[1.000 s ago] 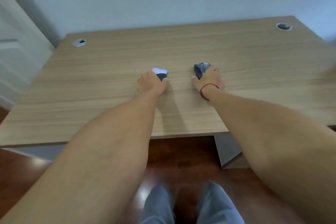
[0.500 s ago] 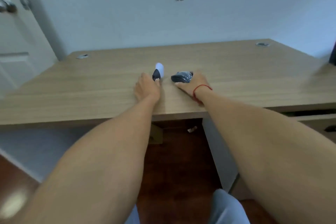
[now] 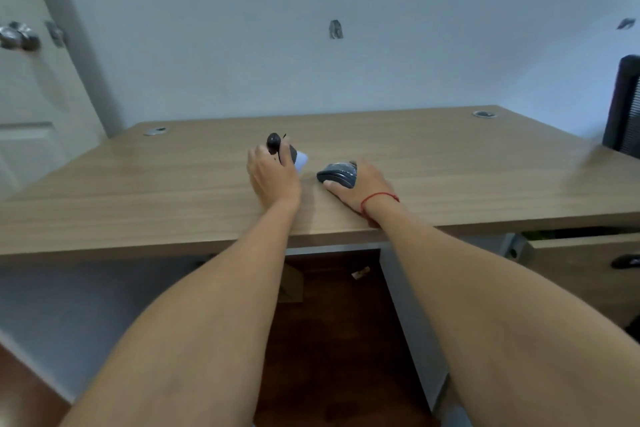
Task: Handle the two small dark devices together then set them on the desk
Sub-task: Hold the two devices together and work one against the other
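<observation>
Two small dark devices are at the middle of the wooden desk (image 3: 450,163). My left hand (image 3: 272,177) grips a small dark device with a rounded black end and a pale tip (image 3: 287,152), lifted slightly over the desk top. My right hand (image 3: 360,184), with a red string on its wrist, holds a dark grey computer mouse (image 3: 337,175) that rests on the desk. The two devices are a short gap apart and do not touch.
Two round cable grommets sit at the back, one at the left (image 3: 154,131) and one at the right (image 3: 484,114). A dark chair back (image 3: 623,100) stands at the right edge. A door with a knob (image 3: 19,38) is at the left. A drawer (image 3: 588,267) hangs under the desk at the right.
The camera has tilted up and pulled back. My left hand has turned its device so the black rounded end points up. The mouse now lies flat under my right hand.
</observation>
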Demonstrator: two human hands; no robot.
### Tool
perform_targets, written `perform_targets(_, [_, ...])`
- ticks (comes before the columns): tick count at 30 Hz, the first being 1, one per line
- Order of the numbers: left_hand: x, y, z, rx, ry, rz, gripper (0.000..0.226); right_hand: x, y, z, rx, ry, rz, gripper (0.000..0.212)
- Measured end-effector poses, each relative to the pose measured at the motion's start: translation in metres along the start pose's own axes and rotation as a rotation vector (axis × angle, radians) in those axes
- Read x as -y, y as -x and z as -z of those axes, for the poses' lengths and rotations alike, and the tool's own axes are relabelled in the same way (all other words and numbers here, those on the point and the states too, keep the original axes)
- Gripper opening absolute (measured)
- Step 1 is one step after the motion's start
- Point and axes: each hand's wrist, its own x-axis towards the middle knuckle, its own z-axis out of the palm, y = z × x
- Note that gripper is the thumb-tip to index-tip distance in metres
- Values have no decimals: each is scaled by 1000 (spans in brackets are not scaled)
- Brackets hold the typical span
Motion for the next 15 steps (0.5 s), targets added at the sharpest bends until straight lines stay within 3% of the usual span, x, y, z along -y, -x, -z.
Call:
perform_targets(4, [3,-3,-2,-28,163,22,35,-2,1,-2,-2,24,75,52])
perform_targets(15, [-4,10,-3,136,187,-158,34,1,0,-3,2,4,52,54])
